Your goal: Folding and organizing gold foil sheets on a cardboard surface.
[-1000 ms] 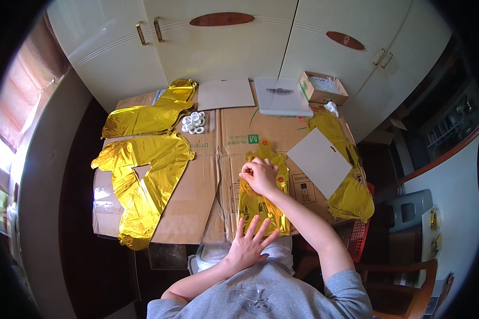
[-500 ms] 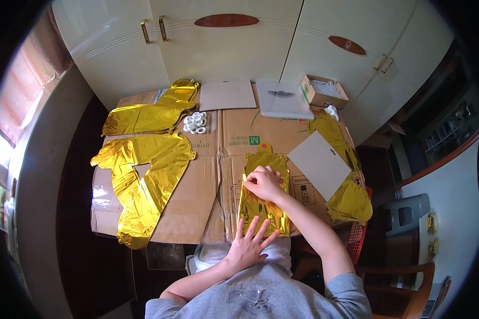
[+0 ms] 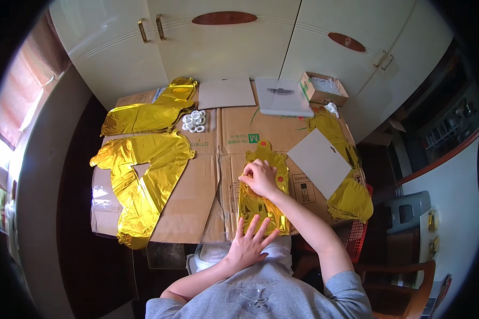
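A flat, folded gold foil balloon [image 3: 252,204] lies in front of me on the cardboard, slightly right of the middle. My left hand [image 3: 253,242] rests with fingers spread on its near end. Farther up, my right hand [image 3: 259,178] is closed at the balloon's left edge, thumb and fingers pinched together on the foil. The exact spot of the pinch is partly hidden by the curled fingers. Small orange-red dots show on the foil beyond and beside that hand.
Flattened cardboard [image 3: 197,186] covers the table. More gold foil balloons [image 3: 159,186] lie at the left, others [image 3: 351,199] at the right under a grey card [image 3: 320,162]. White tape rings [image 3: 193,121], a grey board [image 3: 226,93], a clear plastic sleeve [image 3: 283,97] and a small box [image 3: 324,89] stand farther back.
My right hand has shifted slightly away from me and to the left along the foil, still pinched. My left hand has stayed in place.
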Demonstrator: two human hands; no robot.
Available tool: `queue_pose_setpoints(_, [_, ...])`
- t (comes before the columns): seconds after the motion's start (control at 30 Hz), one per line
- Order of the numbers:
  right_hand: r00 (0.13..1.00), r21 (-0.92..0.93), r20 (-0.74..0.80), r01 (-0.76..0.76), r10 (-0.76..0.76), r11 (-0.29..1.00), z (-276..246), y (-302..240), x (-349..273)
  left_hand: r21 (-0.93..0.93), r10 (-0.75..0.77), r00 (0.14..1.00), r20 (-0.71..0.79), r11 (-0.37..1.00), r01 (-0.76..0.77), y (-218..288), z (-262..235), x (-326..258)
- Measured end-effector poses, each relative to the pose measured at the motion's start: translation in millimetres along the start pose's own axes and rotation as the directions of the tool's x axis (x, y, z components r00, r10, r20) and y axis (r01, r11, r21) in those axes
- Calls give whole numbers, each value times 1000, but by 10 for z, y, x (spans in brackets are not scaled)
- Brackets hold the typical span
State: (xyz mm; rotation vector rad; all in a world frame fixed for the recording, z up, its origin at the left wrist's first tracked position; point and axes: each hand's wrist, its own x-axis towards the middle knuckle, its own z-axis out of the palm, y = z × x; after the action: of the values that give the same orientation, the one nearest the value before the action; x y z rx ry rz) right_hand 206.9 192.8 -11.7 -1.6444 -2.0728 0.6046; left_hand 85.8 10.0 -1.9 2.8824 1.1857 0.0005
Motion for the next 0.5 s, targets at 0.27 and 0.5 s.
queue_pose_setpoints(0.27, [949,-306,157,311,-275,900,-175,-217,-510,9,-9,1000,-11,1000,9,8,32,-10])
queue_pose_setpoints(0.5, [993,-253,45,117,-109,960,-111,-137,-250,1,-12,1000,-5,1000,12,4,7,-2])
